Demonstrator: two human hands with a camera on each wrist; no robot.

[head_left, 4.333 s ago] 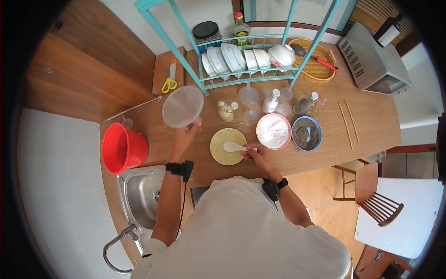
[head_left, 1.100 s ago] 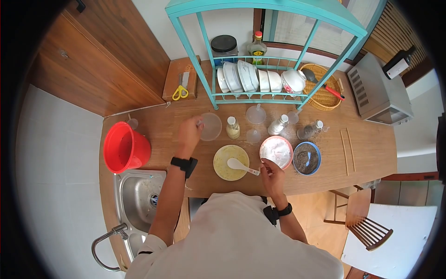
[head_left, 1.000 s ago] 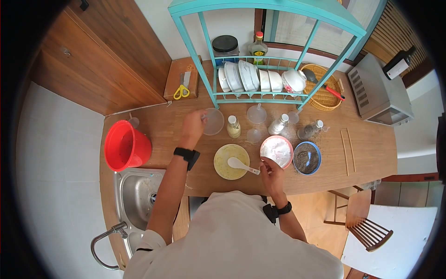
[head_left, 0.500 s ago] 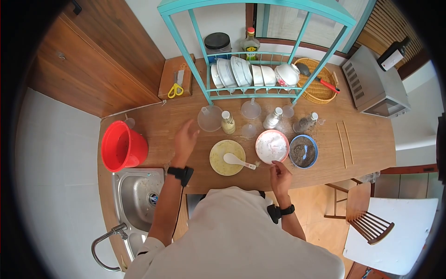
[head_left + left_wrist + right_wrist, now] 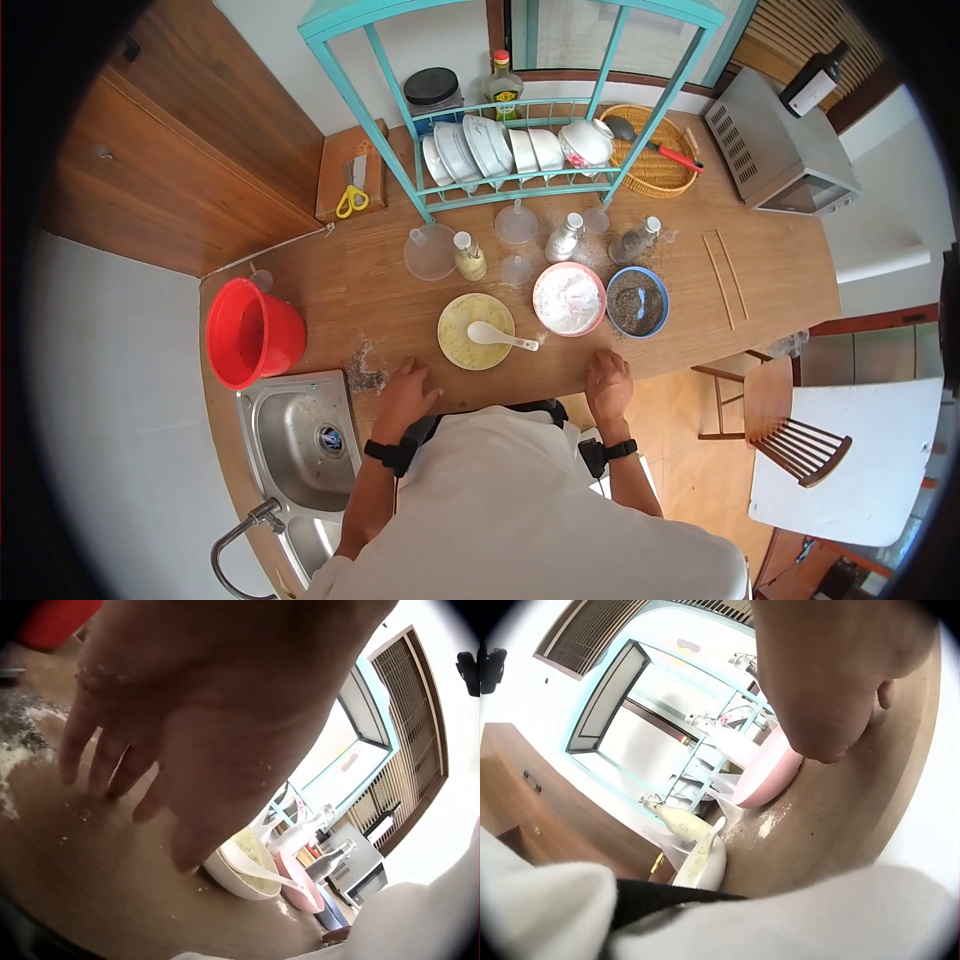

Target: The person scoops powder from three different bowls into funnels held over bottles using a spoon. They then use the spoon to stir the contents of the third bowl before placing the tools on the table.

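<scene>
Both hands rest empty on the near edge of the worktop (image 5: 780, 290), fingers relaxed and spread, holding nothing. Landmark: the yellow bowl (image 5: 476, 331). The left hand (image 5: 405, 388) lies flat near and left of the bowl, just beside a patch of spilled grains and powder (image 5: 364, 370); the left wrist view shows its fingers loosely extended over the wood, crumbs stuck to the skin. The right hand (image 5: 608, 378) sits near and right of the bowl, palm down, apart from every dish.

A white spoon (image 5: 497, 337) lies in the yellow bowl, handle over the right rim, likely parked for an easy right-hand pickup. Just right of the bowl stands the pink bowl (image 5: 568, 298) of white powder, then the blue bowl (image 5: 636, 301) of dark grains, lined up within reach. Behind the yellow bowl: a clear funnel (image 5: 430, 252) beside a small bottle (image 5: 468, 257), with more funnels and bottles nearby. Far behind is the teal dish rack (image 5: 505, 150). Well left of the bowl are the red bucket (image 5: 253, 333) and sink (image 5: 300, 440).
</scene>
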